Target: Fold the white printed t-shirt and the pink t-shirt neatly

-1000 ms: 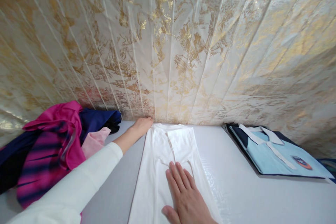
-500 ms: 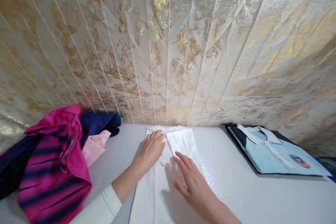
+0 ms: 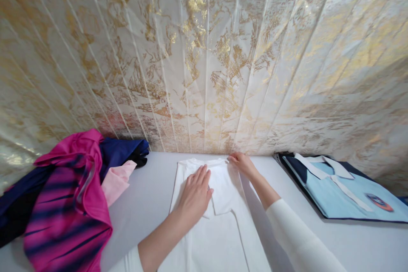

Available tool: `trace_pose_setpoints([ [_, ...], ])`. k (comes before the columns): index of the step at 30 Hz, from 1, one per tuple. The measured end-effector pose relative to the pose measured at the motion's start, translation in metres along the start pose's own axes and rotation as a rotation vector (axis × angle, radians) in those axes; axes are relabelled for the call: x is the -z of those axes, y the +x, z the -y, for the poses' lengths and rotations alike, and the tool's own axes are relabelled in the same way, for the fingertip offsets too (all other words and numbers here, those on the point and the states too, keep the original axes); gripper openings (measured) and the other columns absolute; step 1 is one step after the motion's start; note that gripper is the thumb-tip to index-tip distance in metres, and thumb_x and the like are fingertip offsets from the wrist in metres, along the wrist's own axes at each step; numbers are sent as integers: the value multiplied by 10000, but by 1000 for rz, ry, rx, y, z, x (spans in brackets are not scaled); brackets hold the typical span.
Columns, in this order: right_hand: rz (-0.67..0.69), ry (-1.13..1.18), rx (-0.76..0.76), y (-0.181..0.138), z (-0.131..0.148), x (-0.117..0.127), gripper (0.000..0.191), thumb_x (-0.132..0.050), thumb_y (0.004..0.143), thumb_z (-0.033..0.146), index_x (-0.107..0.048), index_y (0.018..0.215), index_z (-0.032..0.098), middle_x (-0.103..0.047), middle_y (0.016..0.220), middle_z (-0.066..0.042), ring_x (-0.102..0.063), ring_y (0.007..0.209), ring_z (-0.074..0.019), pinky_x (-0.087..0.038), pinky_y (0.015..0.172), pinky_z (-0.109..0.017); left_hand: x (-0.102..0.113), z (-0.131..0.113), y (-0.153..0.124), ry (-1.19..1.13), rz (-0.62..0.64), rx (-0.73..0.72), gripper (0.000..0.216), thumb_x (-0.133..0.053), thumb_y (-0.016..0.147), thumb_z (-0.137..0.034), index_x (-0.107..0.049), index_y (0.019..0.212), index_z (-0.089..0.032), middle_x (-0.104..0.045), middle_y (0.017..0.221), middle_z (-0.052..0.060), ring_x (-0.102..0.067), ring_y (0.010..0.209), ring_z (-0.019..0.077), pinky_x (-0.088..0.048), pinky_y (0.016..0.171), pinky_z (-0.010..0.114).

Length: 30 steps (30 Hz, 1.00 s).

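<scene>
A white shirt (image 3: 219, 238) lies in front of me on the table, its sides folded inward into a long strip. My left hand (image 3: 196, 191) rests flat on its upper part, fingers stretched out and held close together. At the shirt's far right corner, my right hand (image 3: 240, 162) pinches the edge of the cloth between thumb and fingers. A folded flap with a straight hem shows between the two hands. Part of the cloth is hidden under my left hand.
To the left lies a heap with a magenta and navy striped shirt (image 3: 68, 216), a pale pink cloth (image 3: 116, 180) and dark blue cloth (image 3: 123, 151). A folded light blue polo shirt (image 3: 338, 195) tops a stack at right. Gold-patterned sheeting (image 3: 204, 59) hangs behind the white table (image 3: 296, 238).
My right hand has moved from above the middle of the white shirt to its far right corner and pinched it. My left hand has shifted slightly nearer and now lies flatter.
</scene>
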State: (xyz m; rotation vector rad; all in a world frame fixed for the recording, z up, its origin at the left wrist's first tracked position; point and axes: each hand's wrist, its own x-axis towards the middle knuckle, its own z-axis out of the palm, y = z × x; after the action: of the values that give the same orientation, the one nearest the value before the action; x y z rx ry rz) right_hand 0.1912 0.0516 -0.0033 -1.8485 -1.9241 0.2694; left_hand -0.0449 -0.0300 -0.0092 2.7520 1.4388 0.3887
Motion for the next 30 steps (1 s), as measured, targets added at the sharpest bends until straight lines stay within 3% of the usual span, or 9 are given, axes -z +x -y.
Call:
trace_pose_setpoints([
  [4,75,30,36,22,5,-16,154,-605,835,272,-700,770,170,-681,691,-1,-598,655,-141,-422,672,-254,-8,-27,5,-85,44,-94,530,-417,978,-382,-370,1432,-112,-253,1542,130,-232,1425,260,-263,1130,467],
  [8,28,30,13,23,3,-25,126,-579,819,201,-704,812,185,-709,759,-23,-618,692,-146,-405,637,-225,-20,-35,2,-111,57,-105,579,-373,988,-464,-358,1446,-110,-240,1546,128,-196,1435,258,-230,1147,462],
  [15,-53,-39,13,12,1,-27,171,-549,877,270,-696,850,188,-708,871,-57,-615,817,-184,-409,750,-258,-10,-30,4,-149,77,-100,541,-420,977,-429,-390,1425,-127,-279,1536,125,-219,1429,251,-251,1137,443],
  [19,-57,-77,12,13,4,-31,74,-667,793,264,-695,809,198,-699,893,-47,-606,850,-190,-403,781,-263,3,-15,11,-99,46,-27,526,-480,955,-351,-398,1412,-105,-276,1534,144,-223,1427,262,-253,1133,445],
  [23,-110,-98,-30,10,8,-38,61,-607,825,205,-668,821,196,-688,893,-51,-591,879,-196,-396,777,-266,-3,0,11,-39,33,39,581,-488,946,-416,-392,1418,-92,-272,1529,173,-229,1421,302,-256,1122,474],
  [30,-172,-123,-27,2,17,-41,110,-522,869,159,-629,874,182,-667,922,-71,-574,894,-204,-386,811,-281,-11,2,9,-39,35,43,595,-468,943,-463,-388,1427,-126,-278,1533,149,-233,1422,277,-242,1128,449],
])
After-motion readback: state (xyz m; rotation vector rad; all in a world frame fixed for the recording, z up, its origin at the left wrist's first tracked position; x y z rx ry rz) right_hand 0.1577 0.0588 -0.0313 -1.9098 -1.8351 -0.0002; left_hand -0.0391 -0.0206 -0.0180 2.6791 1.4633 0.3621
